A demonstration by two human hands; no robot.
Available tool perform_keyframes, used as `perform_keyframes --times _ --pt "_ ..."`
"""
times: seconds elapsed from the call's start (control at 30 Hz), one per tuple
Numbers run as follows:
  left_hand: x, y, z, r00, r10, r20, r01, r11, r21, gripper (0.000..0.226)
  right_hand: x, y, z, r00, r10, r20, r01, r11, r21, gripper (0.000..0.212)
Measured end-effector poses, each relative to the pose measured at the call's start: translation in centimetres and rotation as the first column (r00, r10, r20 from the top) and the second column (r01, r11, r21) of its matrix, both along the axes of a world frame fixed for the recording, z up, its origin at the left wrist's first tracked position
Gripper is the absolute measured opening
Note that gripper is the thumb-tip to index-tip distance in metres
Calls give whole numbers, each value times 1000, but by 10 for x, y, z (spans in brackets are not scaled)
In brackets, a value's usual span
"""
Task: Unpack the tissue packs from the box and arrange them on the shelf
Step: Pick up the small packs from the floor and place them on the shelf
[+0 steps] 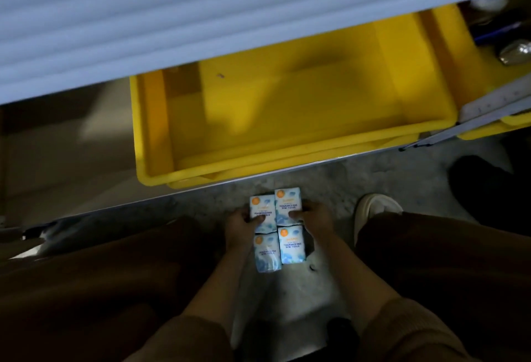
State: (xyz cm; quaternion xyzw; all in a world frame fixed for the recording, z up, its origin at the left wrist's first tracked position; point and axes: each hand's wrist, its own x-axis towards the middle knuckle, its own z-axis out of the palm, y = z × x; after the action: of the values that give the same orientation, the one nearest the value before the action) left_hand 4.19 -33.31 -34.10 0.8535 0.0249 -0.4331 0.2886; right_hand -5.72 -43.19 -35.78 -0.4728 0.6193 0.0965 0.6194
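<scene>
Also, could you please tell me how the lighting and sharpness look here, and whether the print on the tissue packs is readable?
In the head view the scene is dim overall, with the tissue packs the brightest spot and their large print soft but readable; in the same head view broad dark shadows cross the floor of the yellow bin, the trousers fall nearly black, and the white slatted surface on top looks smeared.
</scene>
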Motion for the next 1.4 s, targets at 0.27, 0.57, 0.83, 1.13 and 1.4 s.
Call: perform_keyframes --times 0.27,0.57,0.83,1.13,1.4 --pt "-15 -20 74 996 -39 85 47 995 -88 34 -21 -9 71 991 -128 31 132 971 -202 37" --pt "-40 -34 179 986 28 166 25 950 -310 33 -42 -24 180 971 -161 179 218 902 -372 35" --pt "-50 -31 269 914 -21 405 181 915 -361 45 -61 -29 278 961 -60 270 202 819 -537 30" --pt "-59 -14 357 769 66 636 314 828 -465 41 -75 -25 372 938 95 333 169 713 -681 39" --pt "-21 -43 418 722 163 673 361 741 -567 35 -46 -53 434 869 135 476 257 699 -668 31"
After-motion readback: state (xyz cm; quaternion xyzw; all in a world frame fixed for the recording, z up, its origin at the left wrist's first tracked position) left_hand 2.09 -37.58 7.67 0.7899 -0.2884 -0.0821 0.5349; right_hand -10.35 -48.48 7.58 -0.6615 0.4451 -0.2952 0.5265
